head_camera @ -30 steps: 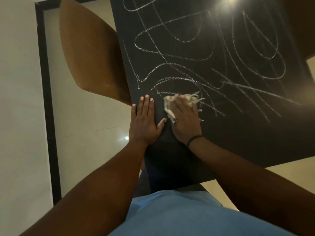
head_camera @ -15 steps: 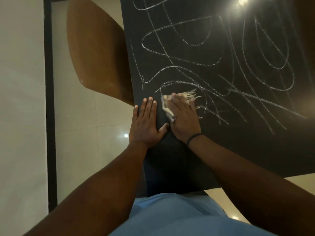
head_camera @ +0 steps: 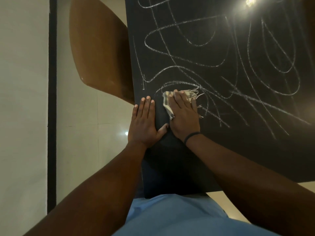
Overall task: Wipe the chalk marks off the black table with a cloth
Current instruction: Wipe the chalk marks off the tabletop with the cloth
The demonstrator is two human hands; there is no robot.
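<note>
The black desk (head_camera: 230, 150) fills the upper right of the head view, its surface covered with looping white chalk marks (head_camera: 187, 53) that run from the far edge down toward the near left corner. A bright light reflection (head_camera: 249, 0) glares off the desk near the top right.

The right hand (head_camera: 185, 114) lies flat on the desk with its fingers straight, pressing a small pale cloth (head_camera: 167, 103) against the surface. The cloth shows beside and beyond the fingers: a folded strip along the hand's left side and frayed threads sticking out past the fingertips, right at the nearest scribbles. A dark band (head_camera: 191, 135) circles the right wrist.

The left hand (head_camera: 144, 124) rests palm down on the desk at its left edge, just beside the right hand, fingers straight and together, holding nothing; its thumb reaches toward the base of the right hand.

A brown wooden chair (head_camera: 97, 53) stands to the left of the desk, partly tucked under it, on a pale tiled floor (head_camera: 81, 133). The person's blue shirt (head_camera: 170, 217) shows at the bottom.
</note>
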